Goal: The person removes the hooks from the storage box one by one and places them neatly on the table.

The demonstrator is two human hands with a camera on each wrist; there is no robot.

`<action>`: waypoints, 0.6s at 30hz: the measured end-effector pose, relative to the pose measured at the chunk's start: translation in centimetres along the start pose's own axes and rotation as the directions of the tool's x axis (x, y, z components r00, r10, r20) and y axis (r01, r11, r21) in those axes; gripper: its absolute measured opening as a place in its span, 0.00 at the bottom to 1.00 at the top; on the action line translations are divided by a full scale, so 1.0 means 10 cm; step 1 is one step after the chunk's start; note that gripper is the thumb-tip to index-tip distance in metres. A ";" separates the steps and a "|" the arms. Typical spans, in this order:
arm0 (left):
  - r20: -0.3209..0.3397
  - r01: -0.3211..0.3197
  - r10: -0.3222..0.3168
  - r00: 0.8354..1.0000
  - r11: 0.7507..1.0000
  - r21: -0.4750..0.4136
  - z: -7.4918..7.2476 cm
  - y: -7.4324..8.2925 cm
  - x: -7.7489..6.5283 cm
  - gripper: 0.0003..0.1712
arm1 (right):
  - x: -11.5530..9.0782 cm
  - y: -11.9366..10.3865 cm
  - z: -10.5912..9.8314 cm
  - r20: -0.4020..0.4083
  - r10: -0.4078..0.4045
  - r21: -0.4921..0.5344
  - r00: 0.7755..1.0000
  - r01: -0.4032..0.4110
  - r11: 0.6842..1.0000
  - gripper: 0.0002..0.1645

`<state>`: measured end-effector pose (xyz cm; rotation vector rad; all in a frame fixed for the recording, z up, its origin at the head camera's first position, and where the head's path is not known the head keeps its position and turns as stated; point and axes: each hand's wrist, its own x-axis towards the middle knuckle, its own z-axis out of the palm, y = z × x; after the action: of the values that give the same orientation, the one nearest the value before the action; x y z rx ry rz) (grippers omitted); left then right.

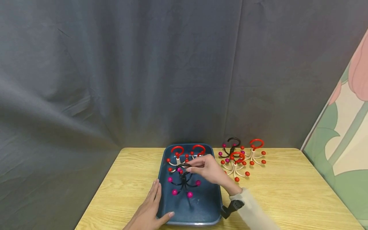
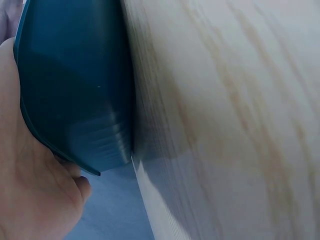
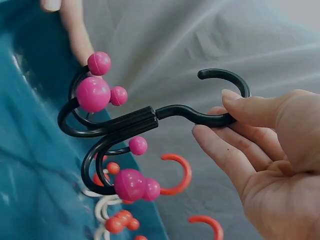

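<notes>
My right hand [image 1: 209, 168] pinches the hook end of a black multi-arm hanger [image 1: 184, 180] between thumb and fingers. In the right wrist view the hanger [image 3: 132, 120] shows curved black arms tipped with pink balls. It hangs above the blue plastic tray [image 1: 201, 204], arms down. My left hand [image 1: 147, 206] rests along the tray's left side, fingers straight against the outer wall and thumb over the rim. The left wrist view shows that hand [image 2: 37, 190] against the tray's wall [image 2: 75, 90]. Two white hangers with red hooks, one of them here [image 1: 178, 160], stand in the tray's far part.
Right of the tray, on the wooden table [image 1: 276, 195], stand a black hanger with pink balls [image 1: 232, 150] and two white hangers with red hooks, the nearer [image 1: 236, 167] and the farther [image 1: 253, 155]. A grey curtain [image 1: 172, 80] hangs behind the table.
</notes>
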<state>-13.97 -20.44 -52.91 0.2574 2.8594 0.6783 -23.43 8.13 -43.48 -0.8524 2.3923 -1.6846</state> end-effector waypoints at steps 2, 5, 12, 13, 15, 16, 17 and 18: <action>-0.006 0.005 -0.005 1.000 1.000 0.008 0.00 0.00 -0.01 0.73 | -0.04 -0.01 -0.08 -0.012 0.011 0.000 1.000 -0.011 1.000 0.16; -0.003 0.016 -0.016 1.000 1.000 0.021 0.00 0.02 -0.02 0.74 | -0.12 -0.02 -0.21 -0.027 0.029 -0.009 0.999 -0.029 1.000 0.16; 0.012 0.031 -0.032 0.999 0.999 0.027 0.00 0.02 -0.05 0.75 | -0.35 -0.04 -0.57 -0.063 0.088 -0.038 0.994 -0.091 0.995 0.16; 0.013 0.031 -0.031 0.999 0.999 0.028 0.00 0.02 -0.05 0.75 | -0.39 -0.04 -0.62 -0.068 0.097 -0.041 0.993 -0.100 0.994 0.16; 0.014 0.033 -0.033 0.999 0.999 0.029 0.00 0.03 -0.05 0.75 | -0.48 -0.04 -0.73 -0.073 0.094 -0.047 0.993 -0.097 0.994 0.17; 0.013 0.033 -0.034 0.999 0.999 0.028 0.00 0.03 -0.05 0.75 | -0.53 -0.03 -0.79 -0.078 0.091 -0.048 0.993 -0.095 0.994 0.18; 0.012 0.033 -0.033 0.999 0.999 0.027 0.00 0.03 -0.05 0.75 | -0.57 -0.03 -0.84 -0.080 0.088 -0.043 0.993 -0.092 0.995 0.18; 0.009 0.032 -0.032 0.999 0.999 0.026 0.01 0.03 -0.05 0.75 | -0.62 -0.03 -0.90 -0.089 0.083 -0.047 0.993 -0.088 0.995 0.18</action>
<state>-13.41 -20.31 -52.76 0.2179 2.8588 0.6323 -21.52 18.70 -41.17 -0.6856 2.5002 -1.6689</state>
